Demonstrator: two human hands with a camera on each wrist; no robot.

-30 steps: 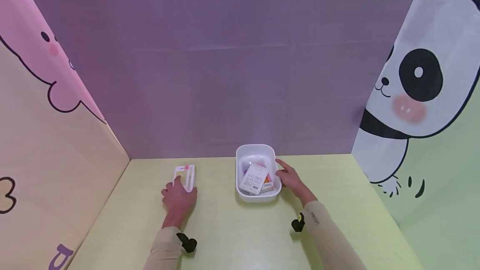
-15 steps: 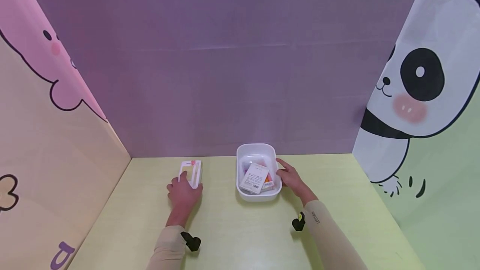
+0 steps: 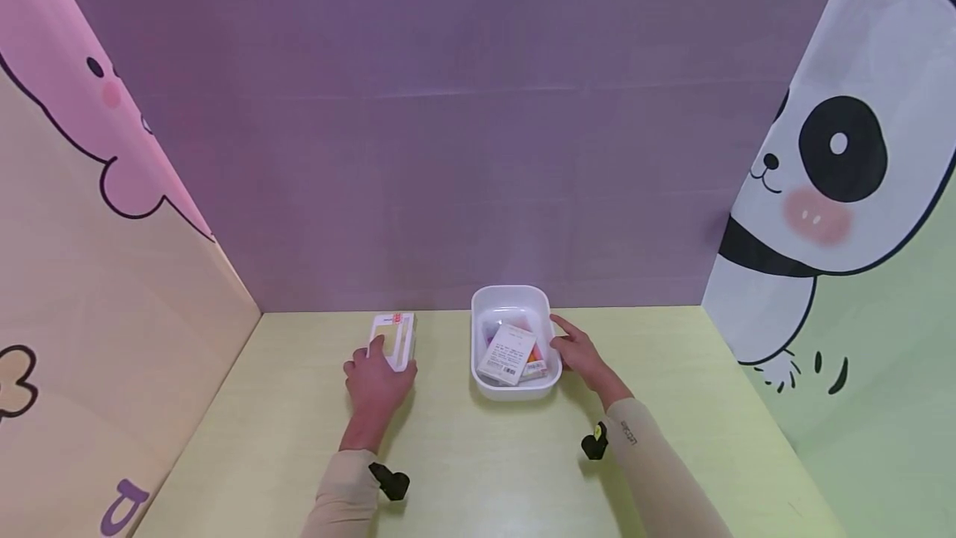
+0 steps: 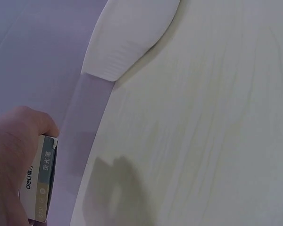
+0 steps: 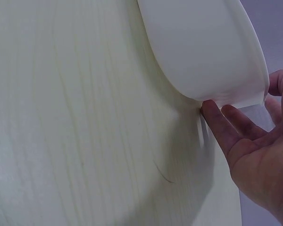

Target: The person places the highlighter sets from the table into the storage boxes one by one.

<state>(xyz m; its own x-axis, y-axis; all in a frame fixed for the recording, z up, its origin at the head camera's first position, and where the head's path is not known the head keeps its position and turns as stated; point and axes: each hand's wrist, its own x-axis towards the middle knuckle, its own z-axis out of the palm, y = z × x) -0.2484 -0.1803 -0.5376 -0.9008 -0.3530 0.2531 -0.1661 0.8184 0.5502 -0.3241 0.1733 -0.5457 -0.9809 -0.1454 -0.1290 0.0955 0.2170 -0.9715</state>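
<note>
My left hand (image 3: 379,388) grips a flat white box of highlighters (image 3: 403,343) at the left of the table in the head view. Printed lettering shows on its end, and in the left wrist view the left hand (image 4: 12,155) wraps around the highlighter box (image 4: 37,181). A white plastic container (image 3: 515,393) stands right of it. My right hand (image 3: 586,359) holds the container's right side; in the right wrist view, fingers (image 5: 221,129) of that hand touch its outer wall low down, another is at the rim.
Inside the container lie a small white printed box (image 3: 507,354) and orange-pink packaging (image 3: 534,362), partly covered. A purple backdrop (image 3: 478,148) rises behind the pale table (image 3: 478,471). Cartoon-printed walls (image 3: 75,339) flank both sides.
My left hand has moved right and slightly away with the highlighter box, closer to the container. The right hand and the container have stayed about where they were.
</note>
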